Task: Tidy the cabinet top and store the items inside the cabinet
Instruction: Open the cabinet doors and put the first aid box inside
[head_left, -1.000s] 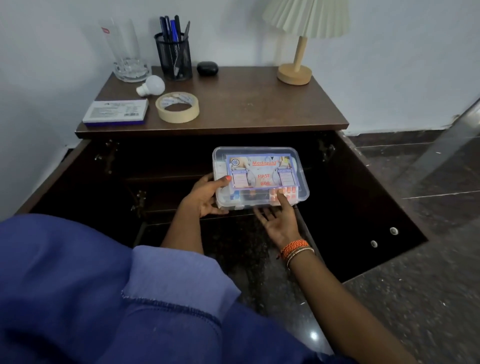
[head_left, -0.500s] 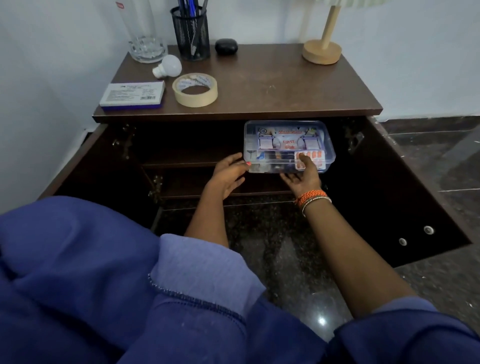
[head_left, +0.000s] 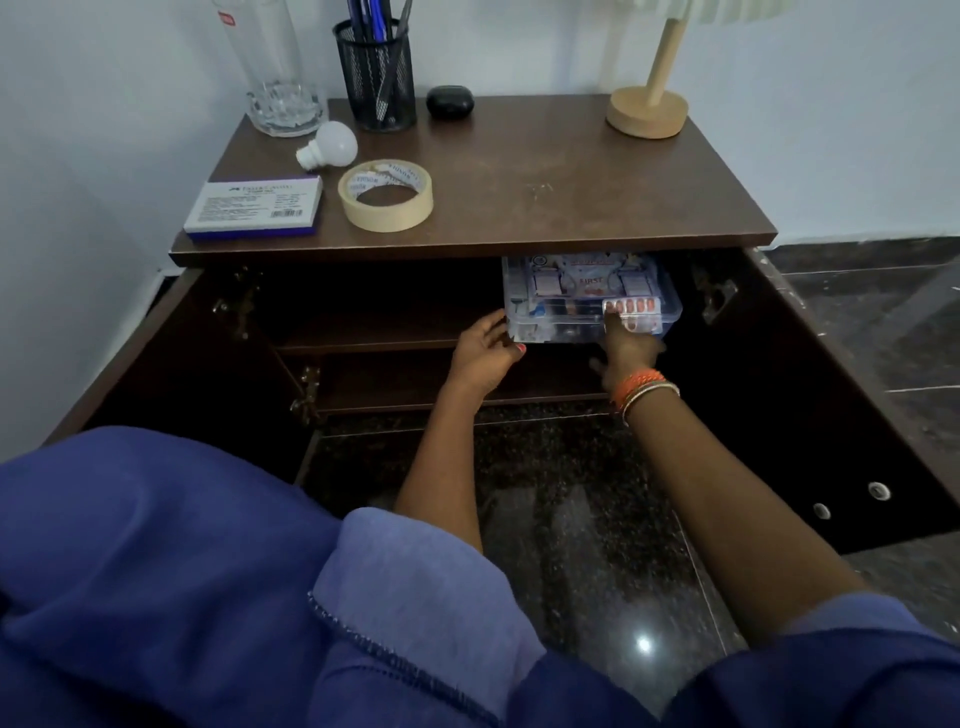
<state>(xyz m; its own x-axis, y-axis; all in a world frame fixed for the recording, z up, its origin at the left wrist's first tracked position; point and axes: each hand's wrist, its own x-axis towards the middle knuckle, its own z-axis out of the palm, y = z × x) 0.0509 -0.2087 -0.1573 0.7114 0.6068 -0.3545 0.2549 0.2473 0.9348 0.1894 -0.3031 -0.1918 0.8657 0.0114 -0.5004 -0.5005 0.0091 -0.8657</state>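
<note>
One clear first-aid box (head_left: 589, 299) sits partly under the cabinet top (head_left: 519, 197) at the upper shelf, deeper in than half a second ago; the left hand (head_left: 485, 353) holds its left end and the right hand (head_left: 626, 348) pinches its front with a pill strip (head_left: 634, 312). On top remain one tape roll (head_left: 385, 195), bulb (head_left: 330, 145), flat box (head_left: 254, 208), glass (head_left: 278, 67), pen cup (head_left: 376, 78), black case (head_left: 450, 101) and lamp (head_left: 649, 109).

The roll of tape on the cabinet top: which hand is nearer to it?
The left. The left hand holds the left end of the first aid box, below and right of the roll of tape. The right hand is farther right, at the box front.
</note>
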